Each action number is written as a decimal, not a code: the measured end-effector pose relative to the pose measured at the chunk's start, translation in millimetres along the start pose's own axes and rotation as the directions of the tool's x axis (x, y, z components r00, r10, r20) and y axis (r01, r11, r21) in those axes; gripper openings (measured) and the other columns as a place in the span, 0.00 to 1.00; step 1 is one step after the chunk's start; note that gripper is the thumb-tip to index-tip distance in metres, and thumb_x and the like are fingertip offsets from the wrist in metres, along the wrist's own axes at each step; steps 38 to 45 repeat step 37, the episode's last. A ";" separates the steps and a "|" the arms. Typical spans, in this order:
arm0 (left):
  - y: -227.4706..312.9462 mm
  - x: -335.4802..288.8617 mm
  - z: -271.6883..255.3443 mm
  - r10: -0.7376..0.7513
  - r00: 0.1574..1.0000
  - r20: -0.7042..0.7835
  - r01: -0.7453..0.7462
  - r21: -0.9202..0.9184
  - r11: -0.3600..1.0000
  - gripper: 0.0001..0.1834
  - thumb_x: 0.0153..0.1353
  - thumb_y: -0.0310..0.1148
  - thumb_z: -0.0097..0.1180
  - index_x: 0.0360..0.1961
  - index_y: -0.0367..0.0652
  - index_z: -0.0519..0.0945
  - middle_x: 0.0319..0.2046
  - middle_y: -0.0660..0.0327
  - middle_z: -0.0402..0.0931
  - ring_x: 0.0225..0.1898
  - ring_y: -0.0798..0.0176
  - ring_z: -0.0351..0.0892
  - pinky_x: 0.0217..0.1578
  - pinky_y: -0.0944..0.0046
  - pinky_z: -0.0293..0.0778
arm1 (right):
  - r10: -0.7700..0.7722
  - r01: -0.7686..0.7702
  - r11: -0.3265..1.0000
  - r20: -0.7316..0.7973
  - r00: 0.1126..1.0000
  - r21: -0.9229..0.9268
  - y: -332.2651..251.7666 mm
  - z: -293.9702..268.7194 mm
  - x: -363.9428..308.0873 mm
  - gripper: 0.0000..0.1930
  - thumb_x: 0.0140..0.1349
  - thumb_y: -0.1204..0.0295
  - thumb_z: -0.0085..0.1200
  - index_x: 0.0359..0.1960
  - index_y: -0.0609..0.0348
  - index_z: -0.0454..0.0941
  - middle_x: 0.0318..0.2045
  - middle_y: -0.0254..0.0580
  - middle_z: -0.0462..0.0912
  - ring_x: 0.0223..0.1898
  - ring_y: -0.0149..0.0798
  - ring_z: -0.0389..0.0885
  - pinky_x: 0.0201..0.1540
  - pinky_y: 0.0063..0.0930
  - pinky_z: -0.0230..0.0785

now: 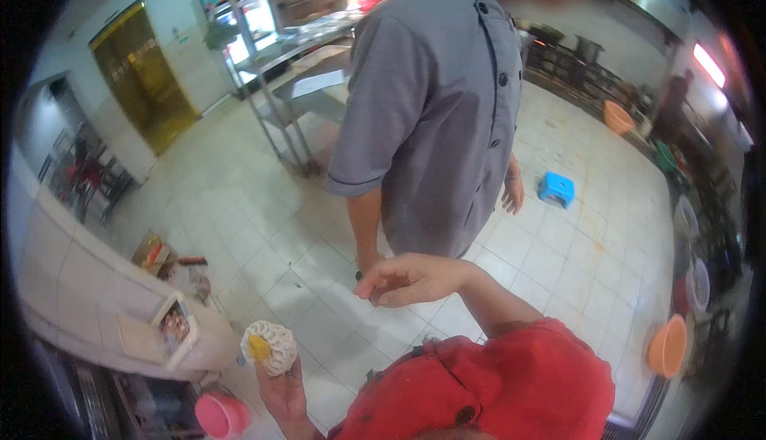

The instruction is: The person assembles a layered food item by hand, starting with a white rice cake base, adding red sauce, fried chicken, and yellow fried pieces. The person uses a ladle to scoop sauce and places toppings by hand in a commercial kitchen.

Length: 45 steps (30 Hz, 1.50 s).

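My left hand [285, 392], low and left of my body, holds up a white pleated bun [275, 347] with a yellow patch on its face. Its fingers are partly hidden behind the bun. My right hand [415, 280] reaches across in front of my red top [495, 384], fingers slightly curled and thumb apart, with nothing seen in it. Close beyond it stands a person in a grey buttoned jacket [439, 113]. That person's one hand is partly covered by my right hand; the other hand [513, 190] hangs at their side.
A blue stool [556, 189] stands on the tiled floor to the right. Orange basins [667, 346] and pots line the right wall. Metal shelving with a table [319, 81] is at the back. A pink bucket [223, 414] and a white bin [191, 332] stand at lower left.
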<state>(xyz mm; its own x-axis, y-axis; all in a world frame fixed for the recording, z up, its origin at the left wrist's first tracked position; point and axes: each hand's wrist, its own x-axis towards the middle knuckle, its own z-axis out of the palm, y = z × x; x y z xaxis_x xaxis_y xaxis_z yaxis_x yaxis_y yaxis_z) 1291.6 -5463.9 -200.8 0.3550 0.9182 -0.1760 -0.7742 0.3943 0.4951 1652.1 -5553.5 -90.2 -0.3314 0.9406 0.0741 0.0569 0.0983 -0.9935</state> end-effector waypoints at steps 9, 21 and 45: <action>26.7 32.8 -7.3 -0.172 0.985 0.012 0.170 0.089 0.981 0.32 0.69 0.40 0.54 0.70 0.42 0.61 0.68 0.51 0.63 0.66 0.48 0.66 0.61 0.45 0.71 | 0.028 -0.088 0.972 -0.267 0.963 -0.216 14.8 59.3 -9.6 0.20 0.68 0.66 0.53 0.59 0.62 0.72 0.51 0.40 0.79 0.47 0.33 0.79 0.51 0.29 0.72; 38.2 79.8 -30.8 -0.379 0.916 0.129 0.380 0.019 0.925 0.31 0.71 0.39 0.52 0.70 0.40 0.60 0.69 0.52 0.61 0.70 0.50 0.60 0.68 0.45 0.61 | 0.063 -0.187 0.961 -0.497 0.865 -0.203 45.3 90.0 27.5 0.18 0.67 0.64 0.53 0.54 0.61 0.76 0.49 0.45 0.82 0.50 0.40 0.80 0.52 0.34 0.72; -48.4 220.2 52.1 -0.507 0.824 0.252 0.485 0.147 0.862 0.32 0.72 0.40 0.51 0.72 0.44 0.57 0.70 0.57 0.59 0.71 0.55 0.59 0.69 0.46 0.59 | 0.164 -0.266 0.963 -0.698 0.697 -0.039 86.8 -33.7 86.4 0.13 0.67 0.75 0.54 0.52 0.60 0.78 0.43 0.33 0.82 0.41 0.25 0.79 0.46 0.20 0.71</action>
